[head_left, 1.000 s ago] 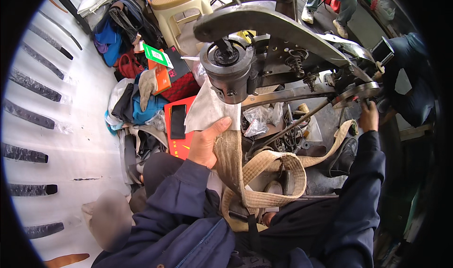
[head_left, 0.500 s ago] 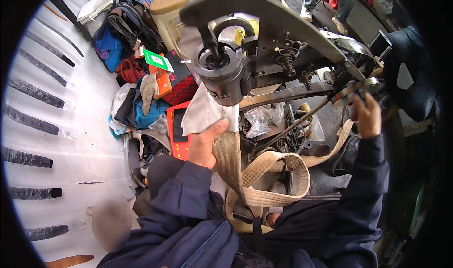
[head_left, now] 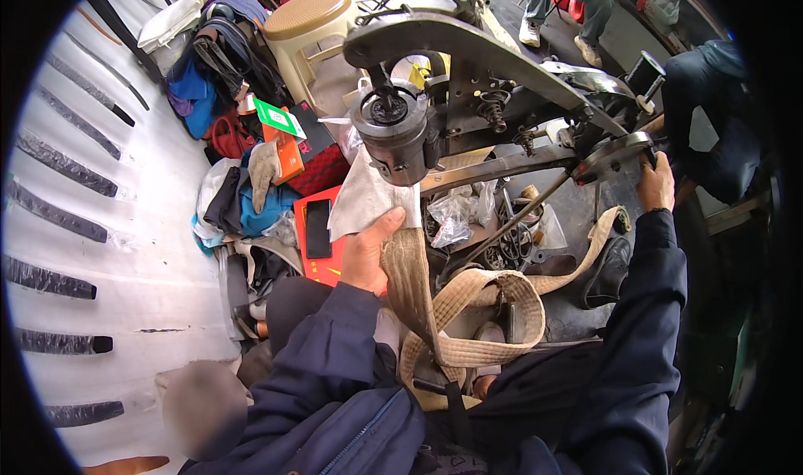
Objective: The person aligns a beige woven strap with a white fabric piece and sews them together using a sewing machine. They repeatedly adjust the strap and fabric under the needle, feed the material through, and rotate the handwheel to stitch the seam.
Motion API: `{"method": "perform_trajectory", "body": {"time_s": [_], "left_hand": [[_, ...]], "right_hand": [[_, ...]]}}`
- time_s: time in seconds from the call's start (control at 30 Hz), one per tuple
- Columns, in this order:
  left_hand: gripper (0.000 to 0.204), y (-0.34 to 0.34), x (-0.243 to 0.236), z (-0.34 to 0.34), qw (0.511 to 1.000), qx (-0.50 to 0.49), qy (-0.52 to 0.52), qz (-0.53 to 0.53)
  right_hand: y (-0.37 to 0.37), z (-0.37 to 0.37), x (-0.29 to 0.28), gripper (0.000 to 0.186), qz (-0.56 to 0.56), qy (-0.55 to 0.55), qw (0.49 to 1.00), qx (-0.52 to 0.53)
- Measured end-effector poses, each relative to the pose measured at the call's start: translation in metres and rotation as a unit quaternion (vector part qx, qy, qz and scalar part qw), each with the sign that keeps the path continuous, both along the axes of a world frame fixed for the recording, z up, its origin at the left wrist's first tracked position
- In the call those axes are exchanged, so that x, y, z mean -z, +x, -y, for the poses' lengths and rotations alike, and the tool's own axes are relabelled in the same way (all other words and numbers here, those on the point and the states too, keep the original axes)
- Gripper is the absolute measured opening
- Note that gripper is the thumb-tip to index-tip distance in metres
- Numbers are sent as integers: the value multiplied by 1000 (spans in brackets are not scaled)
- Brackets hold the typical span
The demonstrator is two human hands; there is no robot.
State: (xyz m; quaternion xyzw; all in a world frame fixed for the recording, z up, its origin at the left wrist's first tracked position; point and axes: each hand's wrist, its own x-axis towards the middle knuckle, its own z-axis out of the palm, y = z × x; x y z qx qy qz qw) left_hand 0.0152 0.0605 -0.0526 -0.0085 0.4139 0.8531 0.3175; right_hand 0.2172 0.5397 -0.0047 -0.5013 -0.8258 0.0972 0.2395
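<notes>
A heavy black metal sewing machine (head_left: 393,140) spans the upper middle, with a cylindrical head and springs. My left hand (head_left: 368,249) grips a beige quilted webbing strap (head_left: 410,270) where a light grey cloth (head_left: 360,195) lies over it, just below the cylinder. The strap loops downward between my legs and rises to the right. My right hand (head_left: 657,178) is closed on the machine's hand wheel (head_left: 609,159) at the right, around what looks like its handle.
Left are a white surface (head_left: 134,291) with dark strips, piled bags and clothes (head_left: 219,44), a plastic stool (head_left: 309,12) and a phone (head_left: 318,228) on a red board. Metal parts (head_left: 468,216) lie below the machine. Two other people (head_left: 569,7) (head_left: 707,115) are at upper right.
My right hand first swung leftward and is now higher on the wheel's right side. The machine's upper arm shifted and came back. My left hand still holds the strap in much the same place.
</notes>
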Motion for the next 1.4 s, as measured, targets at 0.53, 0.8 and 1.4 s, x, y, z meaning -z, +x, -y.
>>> {"method": "perform_trajectory", "body": {"time_s": [0.53,0.8,1.4], "left_hand": [[32,0,6,2,1000,5,-24,18],[32,2,1,-1,999,-19,-39,-20],[32,0,-2,-3,999,-2,-27,32]], "right_hand": [[7,-23,53,40,1,-74,997,10],[-20,98,39,37,-52,-366,911,-184],[-7,44,78,32,-11,-411,904,-120]]}}
